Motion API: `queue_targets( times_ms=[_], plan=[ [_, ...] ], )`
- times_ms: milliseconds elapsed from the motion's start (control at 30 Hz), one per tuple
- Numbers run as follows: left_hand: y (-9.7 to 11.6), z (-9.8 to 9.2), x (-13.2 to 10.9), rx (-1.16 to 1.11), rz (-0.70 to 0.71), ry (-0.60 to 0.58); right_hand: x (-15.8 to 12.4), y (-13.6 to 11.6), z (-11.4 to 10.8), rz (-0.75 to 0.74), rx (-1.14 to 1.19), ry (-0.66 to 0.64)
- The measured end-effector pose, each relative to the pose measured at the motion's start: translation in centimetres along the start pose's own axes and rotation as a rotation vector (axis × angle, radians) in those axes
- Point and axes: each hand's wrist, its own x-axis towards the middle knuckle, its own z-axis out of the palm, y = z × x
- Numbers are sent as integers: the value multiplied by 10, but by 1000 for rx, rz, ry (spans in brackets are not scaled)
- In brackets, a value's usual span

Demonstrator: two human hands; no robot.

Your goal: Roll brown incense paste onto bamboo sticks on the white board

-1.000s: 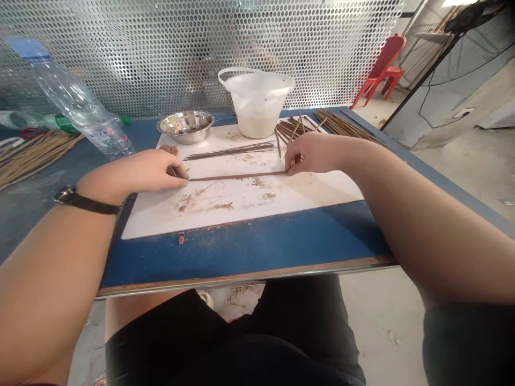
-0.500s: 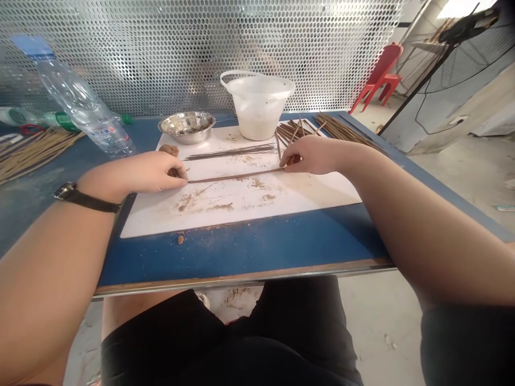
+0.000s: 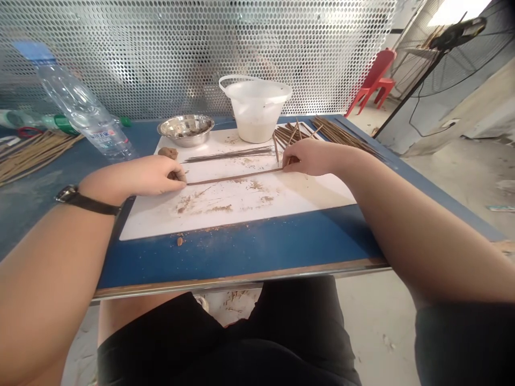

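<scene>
A thin rod coated in brown paste (image 3: pixel 235 176) lies across the white board (image 3: pixel 148 225). My left hand (image 3: pixel 155 176) is shut on its left end, and my right hand (image 3: pixel 309 158) is shut on its right end. A small bit of brown paste sits under my left fingers. A lump of the same paste (image 3: pixel 168 153) lies just beyond that hand. Above the rod is a row of thin dark sticks (image 3: pixel 229 155). A heap of brown sticks (image 3: pixel 292 134) lies just past my right hand.
On the blue table (image 3: pixel 241 254) stand a steel bowl (image 3: pixel 185 128), a white plastic bucket (image 3: pixel 255 110) and a plastic bottle (image 3: pixel 82 110). Stick bundles (image 3: pixel 36 153) lie left. A perforated metal screen (image 3: pixel 161 53) closes off the far side.
The whole view has drifted slightly. Both hands stay at the rod's ends, and the rod lies in about the same place on the board.
</scene>
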Motion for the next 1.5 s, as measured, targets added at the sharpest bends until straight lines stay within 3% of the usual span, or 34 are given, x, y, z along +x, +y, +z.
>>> queue_targets(
  times_ms=[100, 267, 500, 800, 1133, 1267, 1433, 1500],
  plan=[
    [8, -3, -1, -10, -100, -107, 0, 1, 0, 69, 4, 17],
    [19, -8, -4, -30, -120, -88, 3, 3, 1, 136, 31, 144],
    [3, -4, -1, -40, -91, -73, 9, 1, 8, 168, 131, 307],
    [4, -6, -1, -85, -91, -59, 14, 5, 17, 134, 90, 313],
    [15, -5, -3, -87, -86, -48, 3, -12, 9, 244, 78, 368],
    [15, -2, -2, -91, -27, -48, 1, -39, 10, 4, 151, 432],
    [11, 0, 0, -117, 31, -27, 29, -98, 22, -349, 169, 307],
    [9, 0, 1, -118, 44, -22, 44, -119, 29, -419, 144, 270]
  ],
)
